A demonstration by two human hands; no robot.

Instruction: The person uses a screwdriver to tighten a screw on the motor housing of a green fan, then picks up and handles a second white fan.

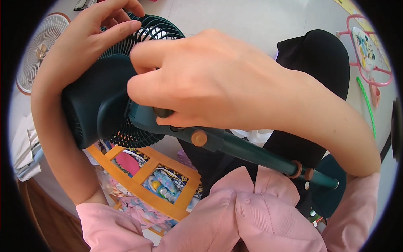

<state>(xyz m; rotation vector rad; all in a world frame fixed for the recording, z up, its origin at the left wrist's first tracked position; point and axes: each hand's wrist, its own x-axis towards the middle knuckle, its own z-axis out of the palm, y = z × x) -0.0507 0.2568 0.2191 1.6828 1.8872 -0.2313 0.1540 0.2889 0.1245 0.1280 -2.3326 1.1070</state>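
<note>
A dark green fan with a solid motor housing point(86, 113) and round grille point(161, 29) lies tilted before me. My left hand point(98, 40) is at the grille's top, its fingers bent and apart, touching or hovering over it, while the forearm runs alongside the housing. Over the fan's joint, my right hand point(201, 80) is curled round a dark piece point(163, 112), which is mostly hidden. From that joint, with its copper-coloured knob point(199, 138), the green pole point(256, 154) slopes down to the right across my lap.
A white fan point(42, 50) stands at upper left. A wooden slatted piece point(134, 180) with patterned cloths is below, white folded material point(27, 143) at left. At right are a pink-framed child's chair point(363, 48) and a green strip point(365, 98); the dark base point(329, 197) is lower right.
</note>
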